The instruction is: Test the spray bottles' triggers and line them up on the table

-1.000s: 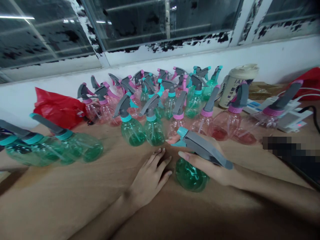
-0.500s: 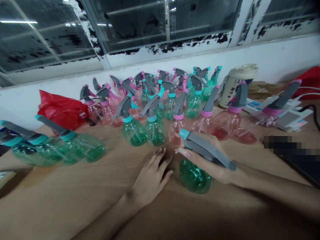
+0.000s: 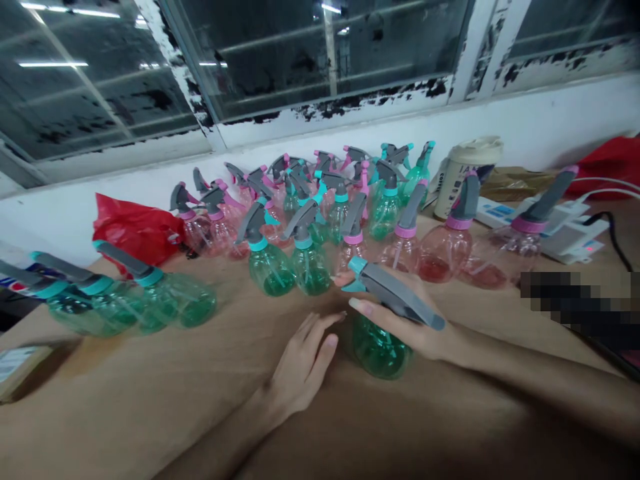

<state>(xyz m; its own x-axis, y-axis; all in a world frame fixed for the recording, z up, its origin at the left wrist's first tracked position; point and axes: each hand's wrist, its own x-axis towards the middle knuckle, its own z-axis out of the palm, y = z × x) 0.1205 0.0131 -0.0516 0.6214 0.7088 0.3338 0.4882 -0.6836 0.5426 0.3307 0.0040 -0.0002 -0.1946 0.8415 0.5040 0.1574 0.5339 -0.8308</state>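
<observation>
My right hand (image 3: 417,327) is wrapped round the neck of a green spray bottle (image 3: 381,352) with a grey and turquoise trigger head. Its nozzle points up and to the left, and the bottle's neck is hidden behind my fingers. Just left of that bottle, my left hand (image 3: 304,365) is open and low over the table, fingers stretched out, holding nothing. Beyond my hands stand two green spray bottles (image 3: 273,270) and a pink spray bottle (image 3: 353,252). Farther right are more pink spray bottles (image 3: 445,257).
Several green bottles (image 3: 193,303) stand at the left beside a red plastic bag (image 3: 133,230). More bottles crowd the wall. A coffee cup (image 3: 465,175), a white power strip (image 3: 565,237) and a blurred-out dark object (image 3: 585,313) are at the right. A small box (image 3: 25,370) lies at the left edge.
My view has shifted slightly. My left hand's fingers have drawn closer together. My right hand keeps its grip on the green spray bottle, whose turquoise trigger now shows more clearly.
</observation>
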